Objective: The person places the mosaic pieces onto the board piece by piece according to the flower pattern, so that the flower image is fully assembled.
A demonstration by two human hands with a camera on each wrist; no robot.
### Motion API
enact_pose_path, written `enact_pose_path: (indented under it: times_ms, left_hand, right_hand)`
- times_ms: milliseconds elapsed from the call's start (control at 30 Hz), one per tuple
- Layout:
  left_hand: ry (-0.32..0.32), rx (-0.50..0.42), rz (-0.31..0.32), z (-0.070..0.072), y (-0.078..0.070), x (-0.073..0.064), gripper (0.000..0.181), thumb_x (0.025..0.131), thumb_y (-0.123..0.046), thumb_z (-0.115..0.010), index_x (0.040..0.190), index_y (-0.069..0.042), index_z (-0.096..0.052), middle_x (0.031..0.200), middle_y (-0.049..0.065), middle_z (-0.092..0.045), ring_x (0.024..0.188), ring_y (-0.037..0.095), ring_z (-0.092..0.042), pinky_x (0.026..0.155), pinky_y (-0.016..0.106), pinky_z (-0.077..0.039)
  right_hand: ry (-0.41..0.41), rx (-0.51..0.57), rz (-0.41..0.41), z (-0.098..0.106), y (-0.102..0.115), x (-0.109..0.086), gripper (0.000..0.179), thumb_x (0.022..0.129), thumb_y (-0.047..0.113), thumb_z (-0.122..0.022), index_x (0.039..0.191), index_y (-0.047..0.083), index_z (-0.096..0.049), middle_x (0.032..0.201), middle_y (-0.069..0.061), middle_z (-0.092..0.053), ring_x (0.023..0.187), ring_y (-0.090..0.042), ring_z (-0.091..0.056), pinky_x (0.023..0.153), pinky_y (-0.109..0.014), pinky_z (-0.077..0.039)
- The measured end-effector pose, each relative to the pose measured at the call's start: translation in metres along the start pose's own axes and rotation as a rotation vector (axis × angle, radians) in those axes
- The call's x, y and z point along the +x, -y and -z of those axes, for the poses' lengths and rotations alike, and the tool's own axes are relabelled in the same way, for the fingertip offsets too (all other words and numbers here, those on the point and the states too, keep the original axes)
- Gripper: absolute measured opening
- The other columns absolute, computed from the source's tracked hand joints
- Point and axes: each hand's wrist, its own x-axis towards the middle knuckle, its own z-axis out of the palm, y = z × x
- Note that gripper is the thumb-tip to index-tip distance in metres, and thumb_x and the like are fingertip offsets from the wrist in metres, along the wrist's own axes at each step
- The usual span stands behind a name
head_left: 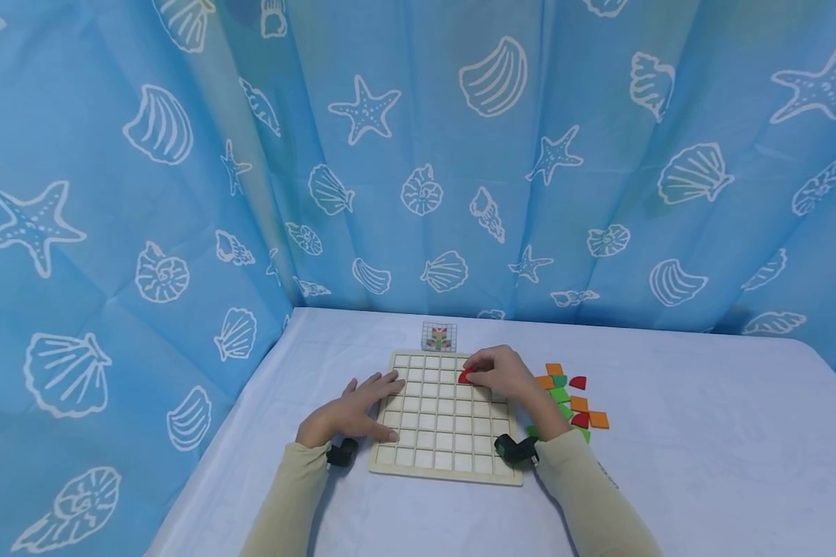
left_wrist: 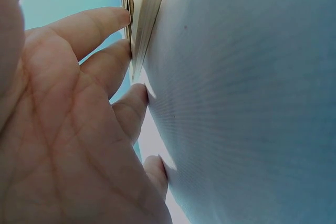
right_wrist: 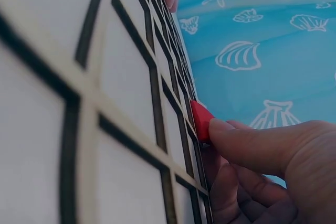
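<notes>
Both hands are at the board, and they do different jobs. On its left side the left hand lies palm down with fingers straight and spread, gripping nothing; in its wrist view, two fingertips touch the board's edge, while the head view shows the thumb over the near-left cells. Beyond the board's middle and a little right of its centre line, the right hand pinches a red quarter-round piece between thumb and fingers.

What seems to matter most is how that piece meets the grid of the board. It is at the second row from the far edge, with its curved side toward the board's far-left corner and a straight side toward the near edge. Being a quarter-round, it has no clear long axis. From the right wrist it looks tilted and against or just above the grid; whether it is seated in a cell, I cannot tell. The right hand, holding it, is the nearer one.

Just right of the board lie loose orange squares, green pieces and more red quarter-rounds. A patterned card lies just past the board's far edge.
</notes>
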Motion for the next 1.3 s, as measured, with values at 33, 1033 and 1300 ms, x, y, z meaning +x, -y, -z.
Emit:
enact_pose_path:
  times_ms: [33,1033,1300]
  left_hand:
    - [-0.001,0.001,-0.001,0.0001,0.0000,0.0001,0.093,0.080,-0.039,-0.082,0.156,-0.021,-0.031,0.167,0.002,-0.018,0.155,0.031,-0.006,0.121,0.061,0.003]
    - [-0.002,0.004,0.008,0.0009,-0.0005,0.0004,0.093,0.080,-0.039,-0.081,0.156,-0.023,-0.031,0.167,0.000,-0.017,0.155,0.030,-0.005,0.122,0.060,0.004]
    - [0.007,-0.015,-0.009,0.0023,-0.0009,-0.0013,0.093,0.080,-0.037,-0.081,0.156,-0.022,-0.031,0.167,0.001,-0.016,0.155,0.031,-0.005,0.121,0.060,0.005]
  right_hand:
    - [0.003,-0.005,0.003,0.0003,-0.0005,0.0003,0.014,0.088,0.012,-0.074,0.102,0.009,-0.076,0.094,-0.003,-0.073,0.083,-0.014,-0.064,0.077,-0.033,-0.055]
    - [-0.001,-0.056,-0.077,-0.0002,0.0029,0.0004,0.019,0.087,0.017,-0.076,0.105,0.010,-0.076,0.094,-0.003,-0.071,0.085,-0.015,-0.062,0.076,-0.034,-0.054]
    - [0.012,-0.065,-0.080,0.0001,0.0032,0.0013,0.017,0.087,0.019,-0.076,0.102,0.010,-0.077,0.097,-0.004,-0.072,0.084,-0.015,-0.062,0.076,-0.033,-0.054]
